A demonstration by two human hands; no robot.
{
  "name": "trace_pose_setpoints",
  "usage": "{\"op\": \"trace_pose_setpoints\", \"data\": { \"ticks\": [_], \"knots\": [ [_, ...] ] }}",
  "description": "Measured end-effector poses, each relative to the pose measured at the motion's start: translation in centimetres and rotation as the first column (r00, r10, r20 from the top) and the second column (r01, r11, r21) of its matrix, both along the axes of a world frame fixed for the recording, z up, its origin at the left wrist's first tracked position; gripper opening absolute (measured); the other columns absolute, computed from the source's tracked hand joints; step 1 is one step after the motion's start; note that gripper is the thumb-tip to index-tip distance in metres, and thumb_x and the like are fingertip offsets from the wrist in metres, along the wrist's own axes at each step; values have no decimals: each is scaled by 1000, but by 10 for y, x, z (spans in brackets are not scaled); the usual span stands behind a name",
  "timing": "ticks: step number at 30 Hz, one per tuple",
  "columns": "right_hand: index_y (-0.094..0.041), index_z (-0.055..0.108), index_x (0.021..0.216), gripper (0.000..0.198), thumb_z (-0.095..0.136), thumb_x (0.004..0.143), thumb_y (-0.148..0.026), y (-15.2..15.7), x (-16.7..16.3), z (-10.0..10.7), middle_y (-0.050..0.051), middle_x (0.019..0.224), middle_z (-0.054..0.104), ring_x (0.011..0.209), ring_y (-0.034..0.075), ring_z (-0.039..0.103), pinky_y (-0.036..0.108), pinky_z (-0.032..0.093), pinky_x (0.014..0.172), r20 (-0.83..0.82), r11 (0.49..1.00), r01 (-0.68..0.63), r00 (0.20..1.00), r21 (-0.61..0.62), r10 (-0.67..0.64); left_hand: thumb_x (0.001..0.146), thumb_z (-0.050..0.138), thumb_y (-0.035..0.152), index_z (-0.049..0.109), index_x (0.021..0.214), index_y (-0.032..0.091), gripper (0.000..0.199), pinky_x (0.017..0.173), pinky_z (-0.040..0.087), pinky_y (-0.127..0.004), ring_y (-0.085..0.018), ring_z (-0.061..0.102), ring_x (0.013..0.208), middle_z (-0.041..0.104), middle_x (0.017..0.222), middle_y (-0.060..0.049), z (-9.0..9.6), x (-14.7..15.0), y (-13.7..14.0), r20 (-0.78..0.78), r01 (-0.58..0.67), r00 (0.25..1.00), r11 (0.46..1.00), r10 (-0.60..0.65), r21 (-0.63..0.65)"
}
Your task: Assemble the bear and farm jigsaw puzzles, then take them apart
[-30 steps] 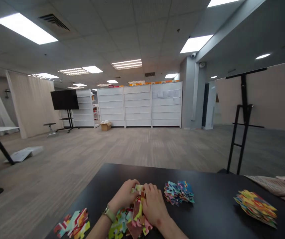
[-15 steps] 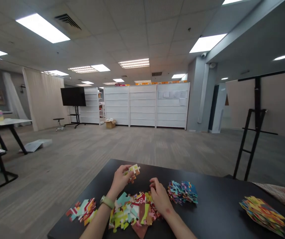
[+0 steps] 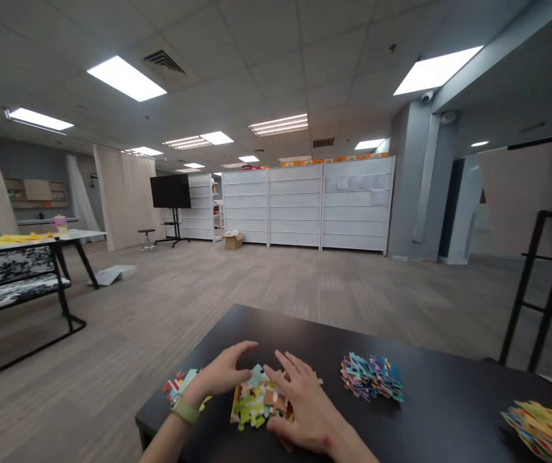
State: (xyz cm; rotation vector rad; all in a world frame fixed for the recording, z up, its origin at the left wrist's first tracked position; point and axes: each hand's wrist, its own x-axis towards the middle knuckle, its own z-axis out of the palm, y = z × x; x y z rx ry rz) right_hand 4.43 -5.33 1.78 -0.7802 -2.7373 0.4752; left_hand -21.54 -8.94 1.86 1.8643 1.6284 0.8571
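A pile of jigsaw puzzle pieces (image 3: 251, 404), mostly yellow-green with some brown and pale blue, lies on the black table (image 3: 430, 411) in front of me. My right hand (image 3: 299, 399) rests over the right side of this pile, fingers spread, hiding part of it. To the left, my left hand (image 3: 225, 370) hovers at the pile's edge with thumb and fingers apart and nothing in its grasp. A green-banded watch (image 3: 184, 408) is on my left wrist. Behind that wrist, a smaller group of red, white and pale blue pieces (image 3: 174, 384) is partly hidden.
A heap of blue puzzle pieces (image 3: 372, 377) sits right of my right hand. Farther right is a stack of yellow-orange pieces (image 3: 545, 424) near the frame's edge. Beyond the table are a black stand (image 3: 540, 276), white shelves (image 3: 295, 206) and a patterned chair (image 3: 15, 283).
My left hand has come down toward the pile, and the puzzle pieces it held are gone from it. My right hand has spread over the pile. The view has turned left.
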Motion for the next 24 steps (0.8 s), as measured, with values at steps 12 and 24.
{"op": "trace_pose_setpoints", "data": {
  "ticks": [12, 24],
  "knots": [
    [-38, 59, 129, 55, 65, 79, -57, -6, -14, -13, 4, 137, 59, 134, 34, 42, 56, 18, 116, -50, 995, 61, 997, 79, -58, 48, 89, 33, 53, 142, 28, 101, 109, 39, -41, -34, 52, 123, 58, 132, -7, 5, -5, -23, -338, 94, 931, 986, -136, -139],
    [-35, 56, 136, 60, 65, 79, -55, 2, -15, -19, 5, 138, 60, 133, 35, 43, 55, 20, 115, -81, 980, 169, 984, 107, -161, 68, 71, 22, 56, 128, 16, 62, 79, 55, -32, -23, 67, 93, 65, 115, -9, -21, -4, -9, 243, 3, 970, 997, 16, -77]
  ]
}}
